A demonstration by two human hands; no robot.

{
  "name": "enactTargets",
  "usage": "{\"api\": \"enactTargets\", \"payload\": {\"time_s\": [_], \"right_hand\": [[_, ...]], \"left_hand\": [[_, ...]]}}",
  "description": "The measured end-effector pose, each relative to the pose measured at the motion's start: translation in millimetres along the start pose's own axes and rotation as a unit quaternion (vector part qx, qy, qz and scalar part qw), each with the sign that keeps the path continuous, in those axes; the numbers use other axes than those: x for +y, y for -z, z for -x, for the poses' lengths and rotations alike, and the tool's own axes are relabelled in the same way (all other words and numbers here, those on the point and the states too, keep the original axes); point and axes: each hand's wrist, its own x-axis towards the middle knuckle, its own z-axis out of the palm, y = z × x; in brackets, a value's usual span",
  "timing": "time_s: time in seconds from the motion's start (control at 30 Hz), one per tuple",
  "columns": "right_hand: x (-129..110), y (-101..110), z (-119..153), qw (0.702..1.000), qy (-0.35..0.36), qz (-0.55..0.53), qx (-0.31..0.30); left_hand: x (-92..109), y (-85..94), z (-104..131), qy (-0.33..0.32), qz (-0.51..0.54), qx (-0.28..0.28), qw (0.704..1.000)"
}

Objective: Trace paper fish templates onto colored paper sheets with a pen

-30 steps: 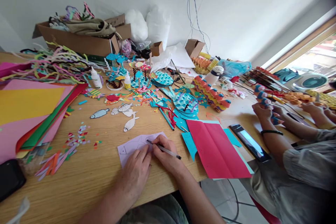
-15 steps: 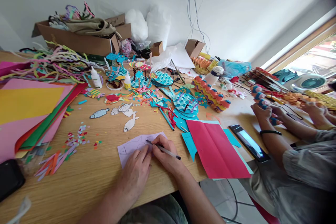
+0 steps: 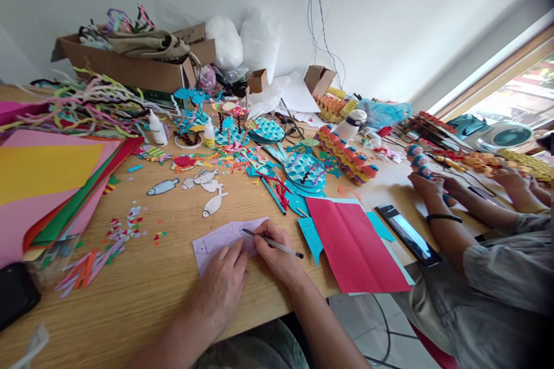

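Observation:
A sheet of lilac paper lies near the table's front edge, with fish outlines drawn on it in dark lines. My left hand rests flat on its lower part, fingers stretched out. A pen with a clear barrel is pinched in my right hand, its tip on the paper's upper right, by a small drawn fish. Behind the paper lie a white paper fish and several others, among them a pale blue fish.
Red paper and a phone lie to the right. A co-worker's hands hold a painted egg-carton strip. Coloured sheets stack on the left. Paper scraps, glue bottles and a cardboard box stand further back.
My right hand has shifted slightly right, and the pen now lies flatter, its rear end further right. My left hand stays on the paper.

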Motion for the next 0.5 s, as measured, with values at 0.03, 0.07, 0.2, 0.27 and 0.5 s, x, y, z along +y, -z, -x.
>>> {"api": "enactTargets", "payload": {"time_s": [0.03, 0.07, 0.2, 0.27, 0.5], "right_hand": [[-1.5, 0.8, 0.1, 1.000, -0.004, -0.012, 0.003], [-2.1, 1.1, 0.2, 1.000, -0.006, -0.019, 0.004], [4.3, -2.0, 0.9, 1.000, 0.010, -0.001, -0.003], [9.8, -4.5, 1.1, 0.999, 0.022, 0.024, -0.003], [13.4, -6.5, 0.8, 0.997, 0.036, 0.067, -0.003]], "left_hand": [[-0.2, -0.7, 0.1, 0.000, 0.000, 0.002, 1.000], [-0.4, -1.4, 0.3, 0.000, -0.002, 0.005, 1.000], [-1.8, -3.0, 0.8, -0.008, -0.005, 0.019, 1.000], [-2.2, -3.0, 0.9, -0.015, -0.003, 0.024, 1.000], [-2.2, -5.4, 1.9, -0.009, 0.001, 0.033, 0.999]]}}
